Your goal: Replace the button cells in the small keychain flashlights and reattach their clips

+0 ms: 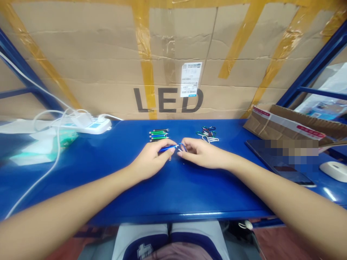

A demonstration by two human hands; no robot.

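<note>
My left hand (149, 159) is closed around a slim blue pen-like tube (166, 148), its tip pointing right. My right hand (203, 153) pinches a blue carabiner (182, 144) between thumb and fingers. The carabiner meets the tube's end; I cannot tell whether they are linked. Just beyond the left hand lie several slim green and black tubes (159, 133) in a row, each with a small fitting at its right end. A loose pile of carabiners (206, 133) in several colours rests behind the right hand.
On the left of the blue table (162, 202) are a white power strip (100, 126) with cables and a green-and-white plastic packet (46, 148). At right sit an open cardboard box (284, 124), a dark flat device (271, 164) and a white mouse (334, 171). A large carton (108, 65) stands behind.
</note>
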